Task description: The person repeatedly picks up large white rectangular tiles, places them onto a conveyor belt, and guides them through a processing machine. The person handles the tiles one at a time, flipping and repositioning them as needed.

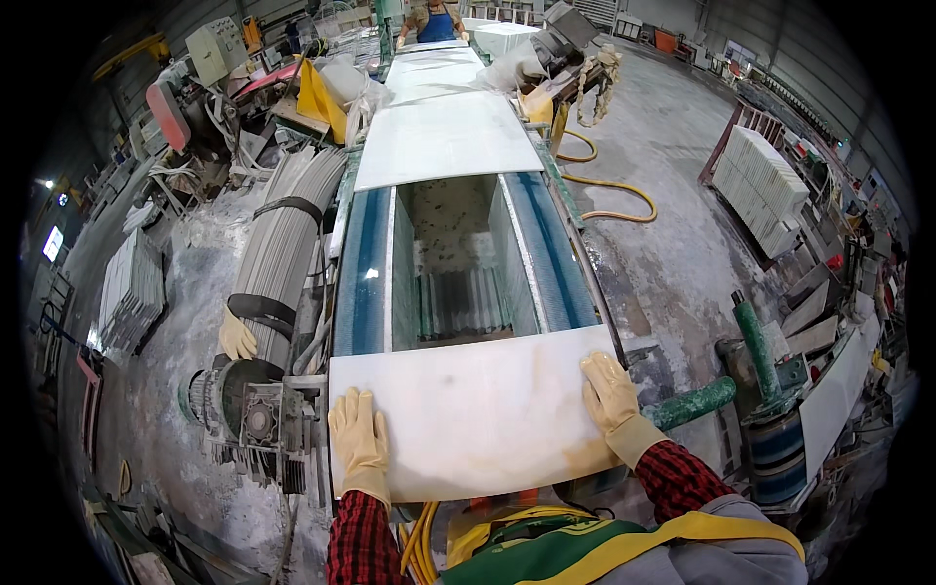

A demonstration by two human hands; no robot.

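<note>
A white stone slab (478,409) lies flat across the near end of a conveyor with two blue belts (363,273). My left hand (358,441), in a pale yellow glove, rests flat on the slab's left part near its front edge. My right hand (608,392), gloved the same, presses on the slab's right edge. Farther along the belts lies a second white slab (444,139), with more white slabs (434,73) behind it.
A person in a blue apron (435,21) stands at the conveyor's far end. A grey motor (239,405) and a strapped bundle of grey sheets (283,244) sit left. A yellow hose (614,190), stacked white tiles (765,190) and a green pipe (756,336) are right.
</note>
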